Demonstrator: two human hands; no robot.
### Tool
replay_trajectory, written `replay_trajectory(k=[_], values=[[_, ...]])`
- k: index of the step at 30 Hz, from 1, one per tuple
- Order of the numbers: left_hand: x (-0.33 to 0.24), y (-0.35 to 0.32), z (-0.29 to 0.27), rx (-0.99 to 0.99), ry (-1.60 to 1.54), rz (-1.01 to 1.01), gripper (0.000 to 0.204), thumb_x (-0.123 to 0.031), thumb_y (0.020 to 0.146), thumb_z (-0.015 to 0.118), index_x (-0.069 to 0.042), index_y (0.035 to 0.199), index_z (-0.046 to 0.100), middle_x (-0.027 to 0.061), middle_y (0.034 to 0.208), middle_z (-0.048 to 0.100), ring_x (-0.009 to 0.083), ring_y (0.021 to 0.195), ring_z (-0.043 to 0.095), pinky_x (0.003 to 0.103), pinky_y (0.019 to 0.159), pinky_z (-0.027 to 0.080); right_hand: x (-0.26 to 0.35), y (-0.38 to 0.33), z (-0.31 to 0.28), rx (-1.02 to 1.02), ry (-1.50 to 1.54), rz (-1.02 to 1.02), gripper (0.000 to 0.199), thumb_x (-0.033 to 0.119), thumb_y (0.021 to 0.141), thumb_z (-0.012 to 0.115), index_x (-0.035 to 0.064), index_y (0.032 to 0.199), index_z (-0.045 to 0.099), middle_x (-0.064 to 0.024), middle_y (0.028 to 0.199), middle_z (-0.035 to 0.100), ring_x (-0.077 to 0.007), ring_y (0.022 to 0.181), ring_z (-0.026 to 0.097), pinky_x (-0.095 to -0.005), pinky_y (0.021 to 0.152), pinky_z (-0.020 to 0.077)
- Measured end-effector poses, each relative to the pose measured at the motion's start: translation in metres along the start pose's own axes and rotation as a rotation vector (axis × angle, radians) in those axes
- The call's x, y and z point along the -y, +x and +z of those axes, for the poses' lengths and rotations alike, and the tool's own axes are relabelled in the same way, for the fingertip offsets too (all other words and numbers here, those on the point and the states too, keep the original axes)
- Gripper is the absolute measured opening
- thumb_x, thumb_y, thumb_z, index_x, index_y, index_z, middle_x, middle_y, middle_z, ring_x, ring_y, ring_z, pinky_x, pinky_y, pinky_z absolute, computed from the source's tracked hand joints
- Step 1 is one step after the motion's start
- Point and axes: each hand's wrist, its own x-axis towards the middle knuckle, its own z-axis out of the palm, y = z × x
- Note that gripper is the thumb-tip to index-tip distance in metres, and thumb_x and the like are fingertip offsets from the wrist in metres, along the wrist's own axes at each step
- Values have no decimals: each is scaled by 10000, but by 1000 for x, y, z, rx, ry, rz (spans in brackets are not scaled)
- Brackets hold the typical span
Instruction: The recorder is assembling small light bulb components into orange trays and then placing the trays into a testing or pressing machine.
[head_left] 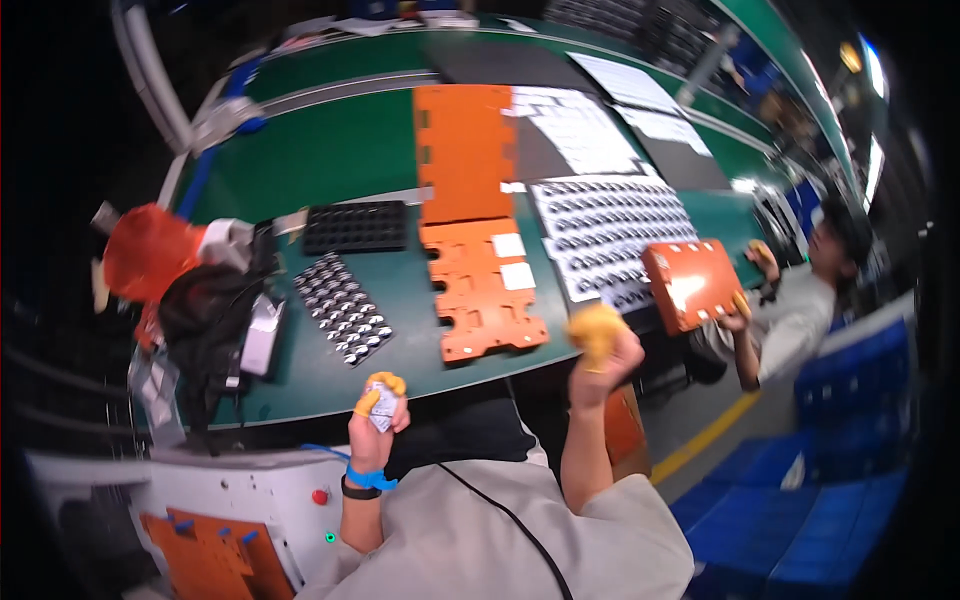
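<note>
My left hand (380, 408), in yellow finger covers, is closed around a small white printed piece (381, 407) near the table's front edge. Raised at the front right, my right hand (604, 352) is blurred. Its yellow-covered fingers look curled in, and I cannot make out what they hold. Between and beyond my hands an orange fixture (473, 316) lies unfolded. Two white squares (509, 246) rest on its notched near half. Left of it sits a dark sheet of shiny round parts (343, 309), with a black celled tray (354, 228) behind.
A large white tray (610, 232) with rows of round dark parts stands right of the fixture. Beyond it lie white sheets (580, 128). At right a co-worker (805, 310) holds an orange case (692, 286). An orange bag (150, 250) and black bag (215, 315) occupy the left end.
</note>
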Motion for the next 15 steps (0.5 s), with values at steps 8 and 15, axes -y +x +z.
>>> replay_trajectory(k=[8, 15], values=[[-17, 6, -2, -498, 1712, 648, 226, -130, 922, 696, -8, 1086, 600, 179, 1090, 544, 401, 1000, 593, 469, 867, 480, -89, -35, -214, -738, 410, 669, 676, 521, 1042, 506, 89, 1543, 368, -141, 1518, 460, -326, 1427, 429, -508, 1161, 366], [-36, 15, -52, -621, 1941, 760, 364, -214, 908, 733, -46, 1218, 645, 157, 1171, 568, 371, 1120, 553, 467, 954, 440, -126, -8, -267, -662, 554, 661, 418, 165, 1001, 643, -26, 1363, 556, -142, 1330, 640, -264, 1184, 647, -412, 1033, 522]])
